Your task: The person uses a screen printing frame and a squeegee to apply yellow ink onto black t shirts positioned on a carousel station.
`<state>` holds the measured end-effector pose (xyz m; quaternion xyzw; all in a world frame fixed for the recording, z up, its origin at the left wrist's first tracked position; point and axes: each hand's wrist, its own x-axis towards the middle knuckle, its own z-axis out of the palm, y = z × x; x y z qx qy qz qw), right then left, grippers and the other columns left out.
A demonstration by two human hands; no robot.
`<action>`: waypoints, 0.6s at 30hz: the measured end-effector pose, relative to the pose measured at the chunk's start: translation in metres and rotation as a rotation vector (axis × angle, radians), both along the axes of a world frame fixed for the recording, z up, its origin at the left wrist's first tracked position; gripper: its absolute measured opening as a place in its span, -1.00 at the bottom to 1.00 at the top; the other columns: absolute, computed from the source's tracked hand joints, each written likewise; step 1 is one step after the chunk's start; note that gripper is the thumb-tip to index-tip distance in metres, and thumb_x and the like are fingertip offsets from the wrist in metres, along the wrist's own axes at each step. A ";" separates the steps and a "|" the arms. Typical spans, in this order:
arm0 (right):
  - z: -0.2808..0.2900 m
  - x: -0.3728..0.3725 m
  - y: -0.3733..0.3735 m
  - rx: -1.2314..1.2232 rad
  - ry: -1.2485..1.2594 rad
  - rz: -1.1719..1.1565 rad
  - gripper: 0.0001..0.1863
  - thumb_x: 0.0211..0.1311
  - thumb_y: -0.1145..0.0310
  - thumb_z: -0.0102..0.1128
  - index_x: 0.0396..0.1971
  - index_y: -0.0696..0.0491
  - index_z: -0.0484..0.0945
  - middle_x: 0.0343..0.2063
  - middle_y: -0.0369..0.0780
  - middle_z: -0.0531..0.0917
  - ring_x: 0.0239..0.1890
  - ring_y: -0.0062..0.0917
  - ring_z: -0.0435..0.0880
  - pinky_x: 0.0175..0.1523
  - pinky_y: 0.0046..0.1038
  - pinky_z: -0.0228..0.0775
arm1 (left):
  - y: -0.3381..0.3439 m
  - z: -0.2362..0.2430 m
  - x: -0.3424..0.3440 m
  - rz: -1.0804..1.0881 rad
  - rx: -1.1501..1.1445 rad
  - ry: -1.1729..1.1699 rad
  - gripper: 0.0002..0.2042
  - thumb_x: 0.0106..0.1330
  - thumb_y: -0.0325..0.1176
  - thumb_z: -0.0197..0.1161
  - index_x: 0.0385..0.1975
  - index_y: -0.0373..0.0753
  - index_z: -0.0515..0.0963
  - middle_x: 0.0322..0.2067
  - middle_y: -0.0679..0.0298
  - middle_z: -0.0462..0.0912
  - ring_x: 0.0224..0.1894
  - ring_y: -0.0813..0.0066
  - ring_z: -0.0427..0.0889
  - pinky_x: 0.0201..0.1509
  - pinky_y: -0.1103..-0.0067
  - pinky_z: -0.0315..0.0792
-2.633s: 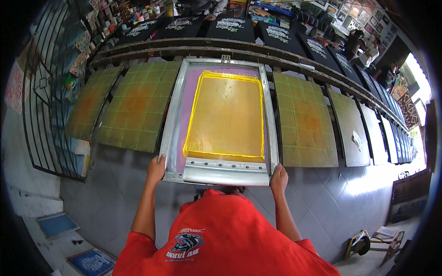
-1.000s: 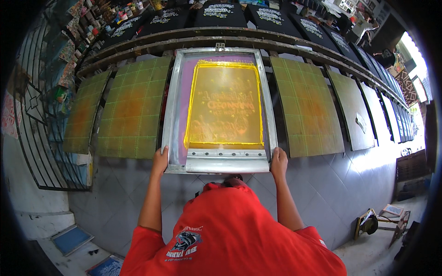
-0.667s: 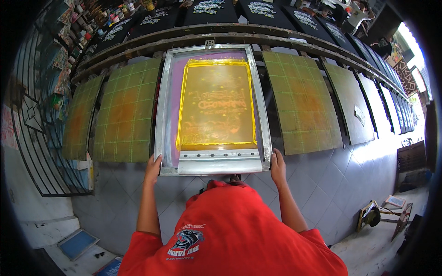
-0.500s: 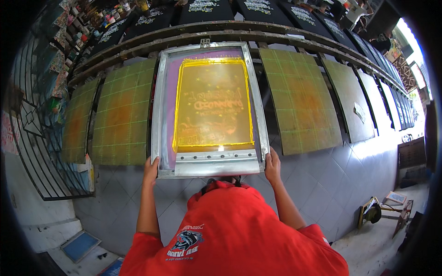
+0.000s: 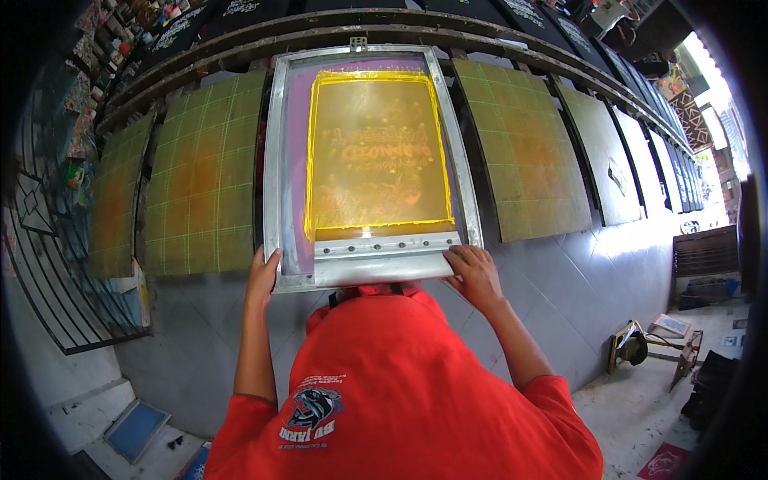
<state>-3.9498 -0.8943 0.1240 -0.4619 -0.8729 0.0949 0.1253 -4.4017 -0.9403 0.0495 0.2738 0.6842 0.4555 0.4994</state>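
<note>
A screen printing frame [image 5: 282, 160] of silvery metal lies in front of me, with purplish mesh and a yellow-edged panel [image 5: 376, 176] bearing a faint mirrored design. Across its near end rests a wide metal squeegee [image 5: 380, 264] with a row of bolts. My left hand [image 5: 262, 276] is closed round the frame's near left corner, thumb along the rim. At the near right corner, my right hand [image 5: 478, 276] has its fingers curled over the squeegee's right end; its palm hides part of that corner.
Green-lined printing boards [image 5: 204, 172] flank the frame, with another board [image 5: 524, 152] at right. Dark printed shirts [image 5: 240, 12] lie beyond the wooden rail [image 5: 216, 56]. A metal grille [image 5: 48, 280] stands left, and a small stool-like stand [image 5: 640, 348] sits on the floor at right.
My right hand has shifted from the frame's right edge inward onto the squeegee's end. The left hand keeps its hold on the frame. The view has tilted slightly.
</note>
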 end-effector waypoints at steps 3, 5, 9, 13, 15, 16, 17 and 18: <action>0.013 -0.005 0.007 -0.013 -0.084 0.063 -0.45 -0.10 0.23 0.42 -0.02 0.02 0.54 -0.08 -0.26 0.61 0.01 -0.37 0.55 0.12 -0.27 0.33 | -0.001 -0.006 -0.006 -0.027 -0.006 0.013 -0.54 0.36 -0.25 0.20 0.15 -0.41 0.38 -0.02 0.11 0.58 0.01 0.39 0.54 0.12 0.50 0.36; 0.021 -0.007 0.013 -0.010 -0.084 0.072 -0.50 -0.10 0.24 0.42 -0.08 0.03 0.57 -0.15 -0.25 0.64 -0.05 -0.38 0.58 0.09 -0.30 0.36 | 0.002 -0.006 -0.006 -0.034 -0.010 0.040 -0.55 0.36 -0.26 0.20 0.14 -0.40 0.38 -0.02 0.11 0.58 0.01 0.38 0.54 0.13 0.50 0.36; 0.050 -0.011 0.039 -0.076 -0.067 0.096 -0.59 -0.08 0.29 0.38 -0.15 0.07 0.60 -0.22 -0.20 0.66 -0.10 -0.30 0.61 0.05 -0.28 0.39 | 0.004 0.001 -0.004 -0.037 -0.011 0.032 -0.57 0.36 -0.28 0.20 0.13 -0.40 0.39 -0.02 0.13 0.59 0.01 0.38 0.54 0.14 0.49 0.35; 0.062 -0.013 0.059 -0.150 -0.048 0.121 -0.61 -0.06 0.35 0.30 -0.15 0.09 0.59 -0.22 -0.17 0.66 -0.10 -0.25 0.60 0.04 -0.23 0.40 | 0.005 -0.003 -0.006 -0.046 -0.016 0.027 -0.59 0.35 -0.30 0.19 0.12 -0.39 0.40 -0.03 0.14 0.59 0.01 0.39 0.54 0.14 0.48 0.35; 0.063 -0.014 0.067 -0.177 -0.032 0.133 -0.62 -0.05 0.37 0.26 -0.15 0.10 0.58 -0.22 -0.16 0.65 -0.10 -0.23 0.60 0.05 -0.22 0.40 | 0.004 -0.001 -0.005 -0.044 -0.020 0.061 -0.59 0.34 -0.31 0.20 0.11 -0.40 0.40 -0.05 0.13 0.60 0.00 0.37 0.54 0.14 0.48 0.35; 0.064 -0.015 0.069 -0.186 -0.021 0.137 -0.62 -0.05 0.38 0.23 -0.15 0.10 0.58 -0.22 -0.15 0.65 -0.10 -0.23 0.60 0.05 -0.22 0.40 | 0.003 -0.001 -0.007 -0.056 -0.025 0.095 -0.58 0.34 -0.31 0.20 0.11 -0.41 0.40 -0.05 0.13 0.60 0.00 0.36 0.54 0.14 0.48 0.35; 0.065 -0.015 0.070 -0.197 -0.015 0.139 -0.62 -0.05 0.39 0.21 -0.15 0.11 0.57 -0.22 -0.15 0.65 -0.10 -0.22 0.60 0.05 -0.21 0.40 | 0.002 0.000 -0.006 -0.070 -0.031 0.124 -0.58 0.34 -0.31 0.20 0.11 -0.41 0.40 -0.06 0.12 0.60 0.00 0.35 0.54 0.13 0.48 0.35; 0.068 -0.017 0.071 -0.218 -0.013 0.133 -0.61 -0.04 0.38 0.19 -0.12 0.10 0.56 -0.20 -0.14 0.64 -0.09 -0.22 0.59 0.06 -0.20 0.40 | 0.002 0.007 -0.005 -0.103 -0.080 0.239 -0.58 0.34 -0.29 0.19 0.11 -0.41 0.39 -0.03 0.04 0.57 0.04 0.23 0.53 0.15 0.39 0.36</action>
